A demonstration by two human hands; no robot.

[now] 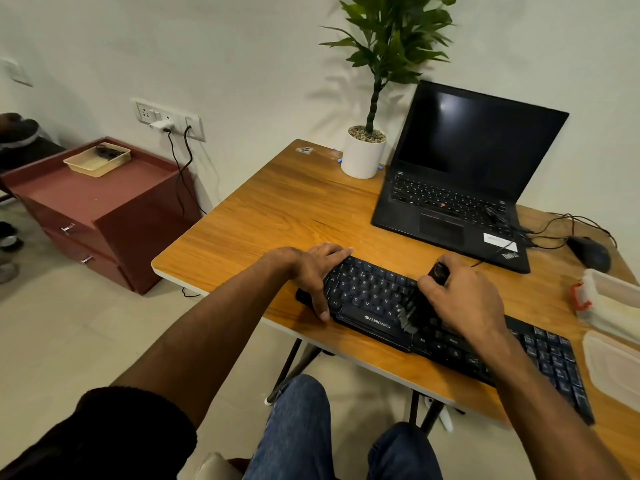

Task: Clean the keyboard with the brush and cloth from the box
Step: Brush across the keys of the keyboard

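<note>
Keyboard [377, 303] lies along the near edge of the surface [277, 216], under both hands. Left hand [311, 271] rests on its left end, fingers straight across the far corner, thumb down at the near edge. Right hand [464, 299] grips the brush [412, 313], fingers curled round the dark handle; bristles touch the keys just left of that hand, beside the brand plate. Box [609, 299] stands open to the right of the right hand, its lid [616, 365] lying nearer. Laptop [460, 188] sits beyond the right hand, plant [363, 154] beyond both, mouse [588, 252] far right.
</note>
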